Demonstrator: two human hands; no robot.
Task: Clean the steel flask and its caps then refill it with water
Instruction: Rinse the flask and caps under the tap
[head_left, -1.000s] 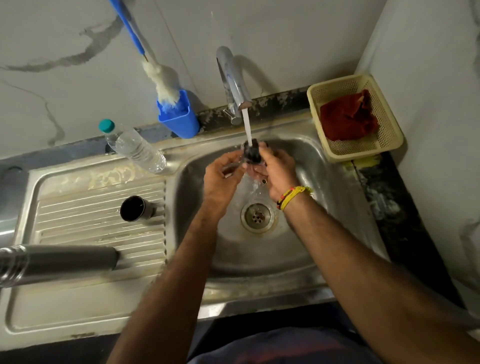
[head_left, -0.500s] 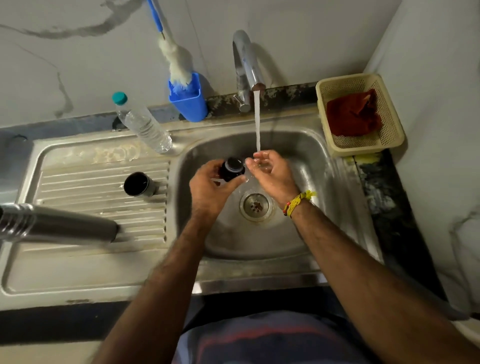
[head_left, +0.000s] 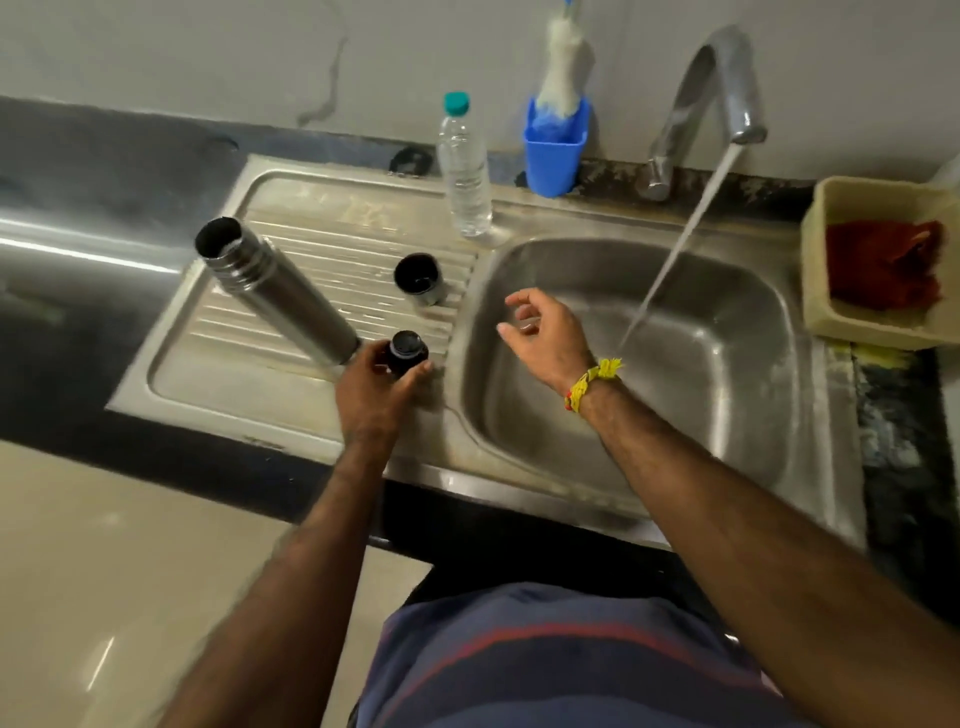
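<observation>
The steel flask (head_left: 278, 293) lies on its side on the ribbed drainboard (head_left: 343, 244), its open mouth pointing up-left. My left hand (head_left: 376, 387) grips a small black inner cap (head_left: 408, 352) right at the drainboard's edge, next to the flask's base. A second, cup-shaped steel cap (head_left: 421, 278) sits on the drainboard just behind it, dark opening upward. Over the left side of the sink basin (head_left: 727, 395), my right hand (head_left: 545, 335) hangs empty with loosely curled fingers. Water runs from the tap (head_left: 717, 88) into the basin.
A clear plastic bottle (head_left: 464, 171) with a teal cap stands behind the drainboard. A blue holder (head_left: 555, 156) with a white brush sits by the wall. A cream basket (head_left: 878, 322) holding a red cloth stands right of the sink.
My left hand carried the black cap from under the water stream over to the drainboard. My right hand let go and left the stream. The view swung left.
</observation>
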